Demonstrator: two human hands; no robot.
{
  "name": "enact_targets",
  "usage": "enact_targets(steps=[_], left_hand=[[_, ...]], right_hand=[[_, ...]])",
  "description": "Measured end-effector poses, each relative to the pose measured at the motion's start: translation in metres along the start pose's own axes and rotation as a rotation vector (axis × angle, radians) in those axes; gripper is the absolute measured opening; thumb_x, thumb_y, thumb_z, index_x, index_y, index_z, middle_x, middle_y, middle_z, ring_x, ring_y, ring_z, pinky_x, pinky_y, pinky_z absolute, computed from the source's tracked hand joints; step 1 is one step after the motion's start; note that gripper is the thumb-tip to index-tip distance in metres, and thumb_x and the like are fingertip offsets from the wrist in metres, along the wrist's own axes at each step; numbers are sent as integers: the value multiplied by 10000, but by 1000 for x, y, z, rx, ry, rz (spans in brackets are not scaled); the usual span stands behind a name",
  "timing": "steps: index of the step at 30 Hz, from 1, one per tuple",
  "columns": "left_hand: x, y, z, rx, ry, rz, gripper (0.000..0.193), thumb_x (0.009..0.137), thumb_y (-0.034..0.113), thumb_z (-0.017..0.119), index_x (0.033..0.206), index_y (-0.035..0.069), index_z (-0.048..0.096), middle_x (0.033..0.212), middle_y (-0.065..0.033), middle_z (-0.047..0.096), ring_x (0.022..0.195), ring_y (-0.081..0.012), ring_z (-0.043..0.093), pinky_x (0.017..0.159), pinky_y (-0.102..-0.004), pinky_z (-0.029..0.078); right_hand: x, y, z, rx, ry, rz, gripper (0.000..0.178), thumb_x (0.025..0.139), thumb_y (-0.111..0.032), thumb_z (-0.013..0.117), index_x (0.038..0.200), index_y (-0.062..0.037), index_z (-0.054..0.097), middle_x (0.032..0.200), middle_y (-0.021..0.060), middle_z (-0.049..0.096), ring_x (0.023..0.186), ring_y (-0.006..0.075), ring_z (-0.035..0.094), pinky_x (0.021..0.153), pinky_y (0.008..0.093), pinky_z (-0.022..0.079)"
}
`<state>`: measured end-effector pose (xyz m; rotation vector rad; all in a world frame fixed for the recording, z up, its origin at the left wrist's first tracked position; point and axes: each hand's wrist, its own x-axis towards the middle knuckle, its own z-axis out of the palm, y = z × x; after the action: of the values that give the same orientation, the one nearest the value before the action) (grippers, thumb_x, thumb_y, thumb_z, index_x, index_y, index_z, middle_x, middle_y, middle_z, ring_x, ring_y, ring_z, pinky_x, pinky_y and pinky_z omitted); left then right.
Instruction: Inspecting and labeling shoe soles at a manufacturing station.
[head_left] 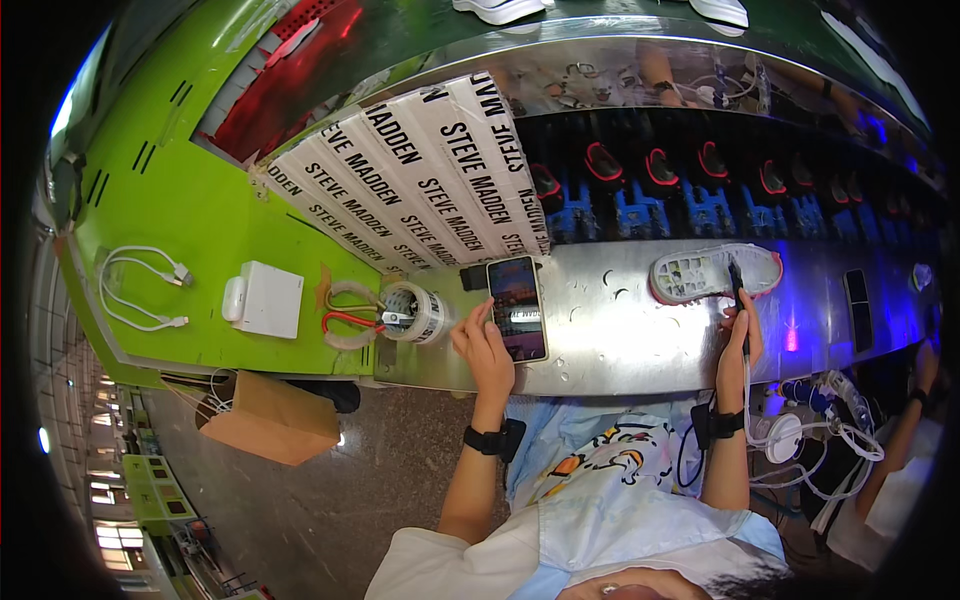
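Note:
My right hand (738, 340) is closed around a slim dark pen-like tool (736, 278); its exact kind cannot be told. The tool's tip lies over the upturned pale sole of a shoe (695, 274), which rests on the metal bench. A thin white line trails down from beside that hand. My left hand (486, 352) is beside the left edge of a smartphone (518, 310) with a lit screen. Its fingers are partly extended and hold nothing; whether they touch the phone is unclear.
Left of the phone stand a tape roll (430, 312) and red-handled scissors (350, 322). A white printed carton (420, 180) rises behind. On the green table (190, 345) are a white cable (110, 290) and white box (272, 300). Another person's arm (905, 430) is at right.

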<state>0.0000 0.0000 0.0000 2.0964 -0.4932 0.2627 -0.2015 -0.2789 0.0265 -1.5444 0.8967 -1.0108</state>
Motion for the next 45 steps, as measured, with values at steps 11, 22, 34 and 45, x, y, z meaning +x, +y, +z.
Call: enact_targets(steps=[11,22,34,45], left_hand=[[2,8,-1,12,38,34,346,959,170,389,1235,-2,506,1202,-101,560,1057,-246,355,985,-374,229],[4,11,1,-31,22,44,346,957,176,394,1239,15,511,1190,-107,557,1067,-249,356,991,-374,232],[7,14,-1,53,-4,134,322,978,168,338,1197,-3,499,1183,-132,485,1077,-244,461,968,-350,329],[8,15,-1,37,-20,138,319,975,163,341,1199,-9,487,1190,-129,487,1075,-241,467,979,-354,313]], right_hand=[[0,-2,0,-33,4,-7,335,995,-224,438,1252,-60,576,913,6,605,773,66,478,730,218,416],[0,-6,-1,-38,5,-26,330,995,-212,440,1251,-54,576,907,6,603,777,65,481,734,217,422],[-1,-7,-1,-38,10,-6,333,997,-213,435,1253,-53,574,915,10,602,778,66,481,740,218,423],[0,-5,-1,-30,10,-20,329,994,-207,439,1250,-55,577,914,13,606,776,66,484,736,221,424]])
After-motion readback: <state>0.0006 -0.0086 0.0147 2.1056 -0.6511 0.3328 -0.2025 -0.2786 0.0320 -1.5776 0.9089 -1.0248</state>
